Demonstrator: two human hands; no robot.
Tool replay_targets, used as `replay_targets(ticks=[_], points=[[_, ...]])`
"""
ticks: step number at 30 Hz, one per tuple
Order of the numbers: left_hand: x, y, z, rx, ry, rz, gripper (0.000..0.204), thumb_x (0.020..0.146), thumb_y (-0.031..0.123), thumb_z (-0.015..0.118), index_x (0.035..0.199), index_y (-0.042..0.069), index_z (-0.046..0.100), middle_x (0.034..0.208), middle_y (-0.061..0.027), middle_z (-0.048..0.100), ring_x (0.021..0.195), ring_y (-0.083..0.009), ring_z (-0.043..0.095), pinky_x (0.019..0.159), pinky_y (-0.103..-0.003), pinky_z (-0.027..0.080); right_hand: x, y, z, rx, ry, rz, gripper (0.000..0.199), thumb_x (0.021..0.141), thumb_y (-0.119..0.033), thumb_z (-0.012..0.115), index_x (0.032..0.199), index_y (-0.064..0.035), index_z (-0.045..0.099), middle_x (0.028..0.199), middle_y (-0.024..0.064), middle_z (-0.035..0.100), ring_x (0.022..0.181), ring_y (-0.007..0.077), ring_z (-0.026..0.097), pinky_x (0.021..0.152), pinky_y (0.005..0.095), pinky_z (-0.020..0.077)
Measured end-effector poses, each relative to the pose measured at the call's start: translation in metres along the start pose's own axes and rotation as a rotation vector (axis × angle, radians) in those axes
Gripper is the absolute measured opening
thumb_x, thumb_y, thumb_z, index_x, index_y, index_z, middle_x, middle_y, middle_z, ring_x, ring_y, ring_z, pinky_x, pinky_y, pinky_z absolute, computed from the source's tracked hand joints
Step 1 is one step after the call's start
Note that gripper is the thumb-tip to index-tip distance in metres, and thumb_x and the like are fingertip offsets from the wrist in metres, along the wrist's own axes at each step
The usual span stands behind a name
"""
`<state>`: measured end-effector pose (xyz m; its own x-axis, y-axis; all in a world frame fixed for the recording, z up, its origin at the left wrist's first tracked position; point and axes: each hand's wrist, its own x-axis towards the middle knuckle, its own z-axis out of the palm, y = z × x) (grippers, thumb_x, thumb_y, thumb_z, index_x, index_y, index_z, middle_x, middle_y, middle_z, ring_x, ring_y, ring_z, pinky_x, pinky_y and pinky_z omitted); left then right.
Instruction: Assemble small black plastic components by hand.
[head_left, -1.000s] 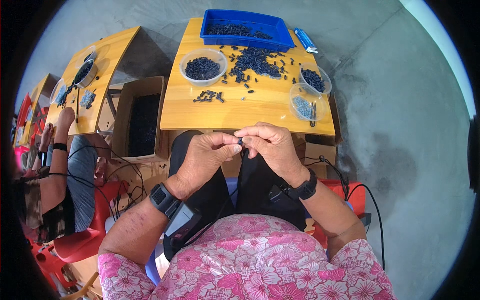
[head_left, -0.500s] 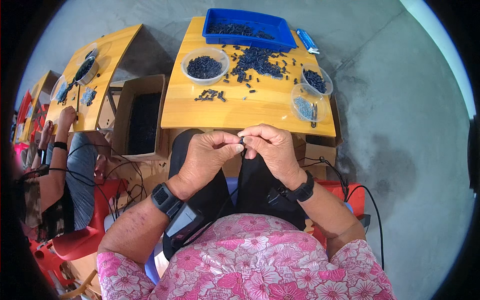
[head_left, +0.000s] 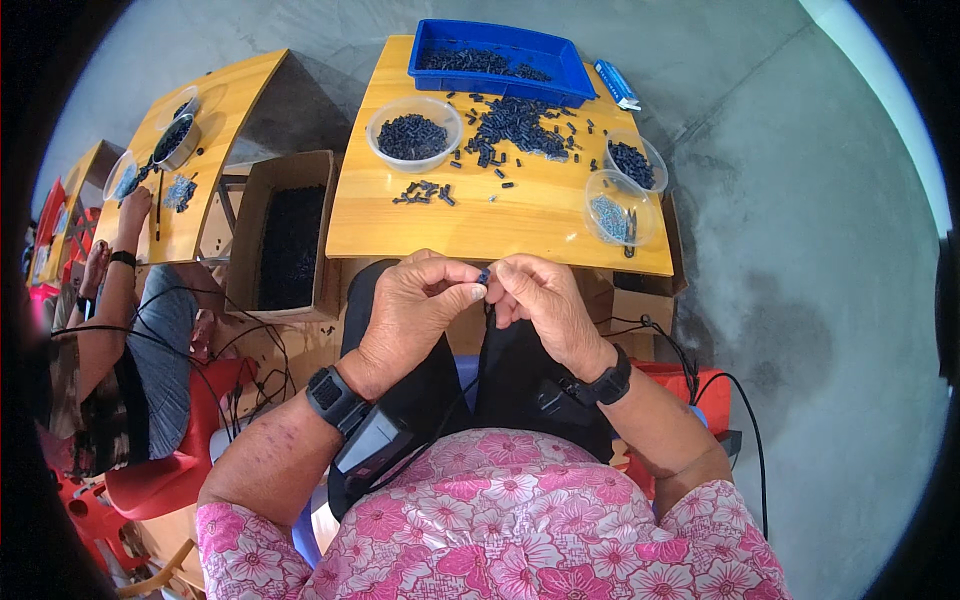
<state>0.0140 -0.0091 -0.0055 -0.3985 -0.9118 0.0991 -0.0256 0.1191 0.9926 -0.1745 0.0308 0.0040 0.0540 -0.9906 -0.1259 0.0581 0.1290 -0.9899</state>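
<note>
Tiny dark part (head_left: 484, 275), pinched between fingertips

L hand (head_left: 415, 305) + R hand (head_left: 540, 300) pinch small dark part (head_left: 483, 277) over lap | wooden table (head_left: 500, 215) w/ blue tray (head_left: 500, 62), clear bowls, loose dark parts (head_left: 515, 120)

Both hands meet over the lap, left hand (head_left: 415, 305) and right hand (head_left: 540, 300) fingertips pinched together

Light: bright, even daylight, brightest at upper right.
Shadows: soft, faint on the floor (head_left: 800, 300).
Focus: sharp centrally.
Edges: fisheye bending, black corners.
</note>
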Motion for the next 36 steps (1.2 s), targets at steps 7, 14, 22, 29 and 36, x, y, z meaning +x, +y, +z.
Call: replay_targets(ticks=[7,14,22,29,36], points=[[-0.001,0.009,0.001,0.105,0.003,0.104,0.012,0.078,0.002,0.074,0.090,0.004,0.073,0.079,-0.0039,0.061,0.074,-0.0115,0.058,0.069,-0.025,0.049,-0.001,0.000,-0.001,0.096,-0.163,0.135,0.044,0.097,-0.042,0.054,0.091,0.0009,0.063,0.080,0.0059,0.061,0.064,0.0110,0.059,0.061,0.0241,0.0522],[0.000,0.012,0.001,0.149,-0.001,0.165,0.013,0.076,0.001,0.074,0.088,0.005,0.074,0.075,-0.0025,0.060,0.070,-0.0119,0.054,0.066,-0.025,0.047,-0.002,-0.003,0.000,0.156,-0.174,0.152,0.041,0.097,-0.039,0.055,0.093,0.0009,0.064,0.083,0.0058,0.061,0.067,0.0097,0.059,0.063,0.0266,0.0545],[0.002,0.011,-0.002,0.213,0.033,0.262,0.016,0.074,0.001,0.075,0.089,0.008,0.075,0.072,-0.0019,0.062,0.069,-0.0145,0.053,0.067,-0.027,0.045,-0.002,-0.006,0.005,0.181,-0.195,0.110,0.037,0.097,-0.035,0.057,0.097,0.0016,0.063,0.082,0.0040,0.060,0.067,0.0074,0.057,0.065,0.0208,0.0500],[0.001,-0.002,-0.001,0.099,-0.007,0.243,0.027,0.076,0.001,0.075,0.103,0.007,0.072,0.079,-0.0021,0.062,0.073,-0.0115,0.054,0.068,-0.027,0.046,-0.004,-0.011,0.013,-0.274,-0.145,-0.230,0.027,0.098,-0.024,0.055,0.105,0.0020,0.056,0.078,0.0035,0.059,0.066,0.0079,0.057,0.062,0.0236,0.0463],[0.000,0.001,-0.005,-0.266,-0.300,-0.016,0.059,0.081,0.016,0.078,0.133,0.003,0.052,0.095,0.0004,0.057,0.077,-0.0047,0.053,0.067,-0.020,0.047,-0.005,-0.009,0.011,-0.624,-0.130,-0.466,0.031,0.088,-0.006,0.060,0.116,-0.0045,0.047,0.089,0.0174,0.061,0.080,0.0368,0.063,0.069,0.0388,0.0508]])
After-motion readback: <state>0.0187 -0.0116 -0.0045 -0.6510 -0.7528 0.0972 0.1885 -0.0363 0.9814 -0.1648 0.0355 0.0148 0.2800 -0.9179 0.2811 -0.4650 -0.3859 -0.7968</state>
